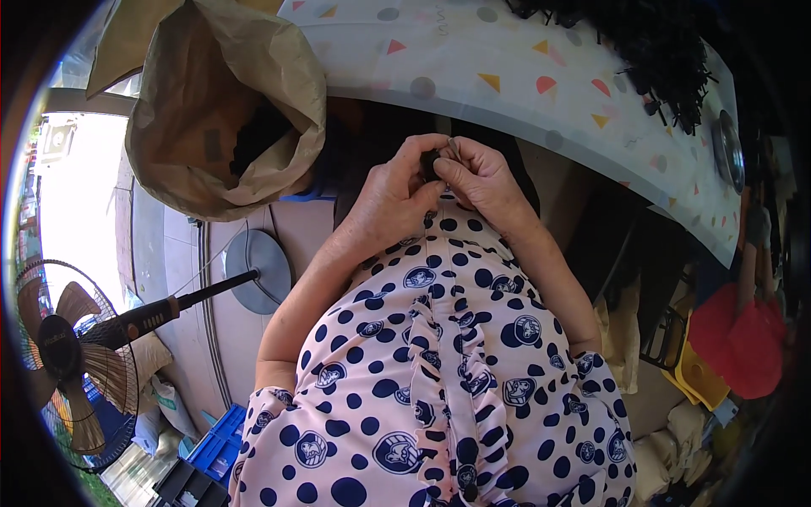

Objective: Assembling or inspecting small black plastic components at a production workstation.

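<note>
My left hand (395, 188) and my right hand (486, 179) meet in front of my body, just short of the table's near edge. The left one is closed with curled fingers round a small black piece (430, 163), mostly covered by those fingers. Thumb and forefinger of the right hand press together beside it, and a thin greyish sliver (454, 149) sticks up there; its kind is too small to make out. Across the table lies a heap of small black stick-like parts (659, 59), apart from both hands.
A patterned cloth covers the table (507, 93), with a round metal dish (728, 152) at its right edge. To the left stands an open brown paper bag (291, 80) with black stuff inside. A standing fan (76, 355), blue crate (218, 444) and yellow chair (701, 372) are around me.
</note>
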Demonstrator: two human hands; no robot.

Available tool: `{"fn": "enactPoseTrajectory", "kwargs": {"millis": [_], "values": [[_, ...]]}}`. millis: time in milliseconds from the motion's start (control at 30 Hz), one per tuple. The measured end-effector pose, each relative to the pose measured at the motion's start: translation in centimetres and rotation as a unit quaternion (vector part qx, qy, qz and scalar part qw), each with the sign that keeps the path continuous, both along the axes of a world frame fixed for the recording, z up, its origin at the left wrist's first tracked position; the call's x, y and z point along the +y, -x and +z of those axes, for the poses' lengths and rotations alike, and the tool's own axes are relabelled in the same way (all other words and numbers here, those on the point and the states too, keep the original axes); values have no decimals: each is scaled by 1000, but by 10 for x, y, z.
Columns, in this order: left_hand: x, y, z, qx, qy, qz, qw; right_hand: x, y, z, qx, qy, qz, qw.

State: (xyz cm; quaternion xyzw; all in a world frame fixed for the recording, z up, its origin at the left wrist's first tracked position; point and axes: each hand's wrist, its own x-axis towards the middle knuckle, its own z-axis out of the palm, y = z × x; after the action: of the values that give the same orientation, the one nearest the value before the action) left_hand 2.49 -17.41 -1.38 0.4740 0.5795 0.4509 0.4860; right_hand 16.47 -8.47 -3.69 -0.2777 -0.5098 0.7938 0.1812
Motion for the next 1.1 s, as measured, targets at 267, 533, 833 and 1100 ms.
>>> {"fn": "enactPoseTrajectory", "kwargs": {"millis": [267, 533, 833, 1100], "values": [[4, 8, -3, -66, -2, 45, 997, -10, 2, 16, -63, -226, 0, 972], [0, 11, -1, 13, 16, 59, 998, -10, 7, 16, -84, -248, 30, 965], [3, 15, 1, 219, -70, 124, 965, -6, 36, 6, -63, -303, -16, 951], [-4, 84, 40, 433, -58, 212, 874, 95, 57, 33, -112, -415, 20, 903]]}}
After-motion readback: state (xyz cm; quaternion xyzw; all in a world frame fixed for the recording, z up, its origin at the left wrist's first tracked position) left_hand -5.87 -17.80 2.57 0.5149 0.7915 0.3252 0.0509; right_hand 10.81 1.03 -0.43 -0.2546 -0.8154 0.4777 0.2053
